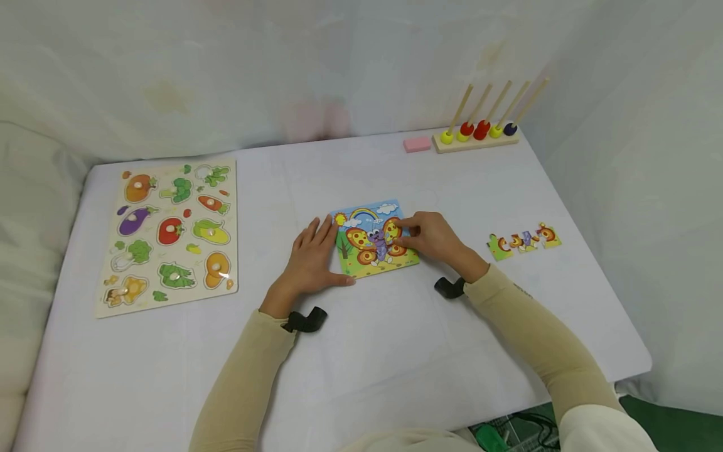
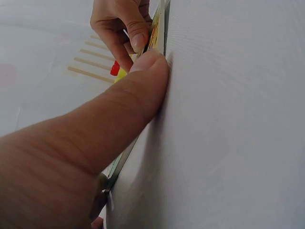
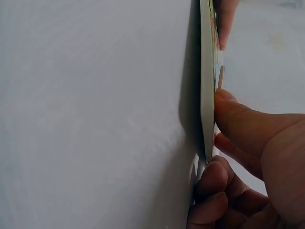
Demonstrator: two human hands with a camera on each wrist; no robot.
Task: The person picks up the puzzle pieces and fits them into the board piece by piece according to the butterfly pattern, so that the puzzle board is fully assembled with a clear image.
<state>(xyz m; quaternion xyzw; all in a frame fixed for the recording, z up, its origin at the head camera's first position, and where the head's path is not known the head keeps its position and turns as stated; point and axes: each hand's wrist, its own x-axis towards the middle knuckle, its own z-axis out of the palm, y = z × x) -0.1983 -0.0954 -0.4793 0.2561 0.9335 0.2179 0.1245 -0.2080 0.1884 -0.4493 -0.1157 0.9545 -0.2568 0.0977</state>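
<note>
A butterfly jigsaw puzzle (image 1: 367, 267) in a thin board lies on the white table. My left hand (image 1: 309, 258) rests at its left side with the fingers straight along that edge and the thumb against the lower edge; the thumb (image 2: 114, 107) looms large in the left wrist view. Over the right wing, my right hand (image 1: 433, 238) pinches a puzzle piece (image 3: 221, 77), whose thin edge sticks up from the board in the right wrist view. Most of that piece is hidden by the fingers. Several loose jigsaw pieces (image 1: 499, 247) lie to the right of my right hand.
A vegetable peg puzzle board (image 1: 186, 251) lies at the table's left. At the back right stands a wooden bead rack (image 1: 477, 144) with upright sticks and coloured beads, next to a pink block (image 1: 417, 144). White cloth hangs behind the table.
</note>
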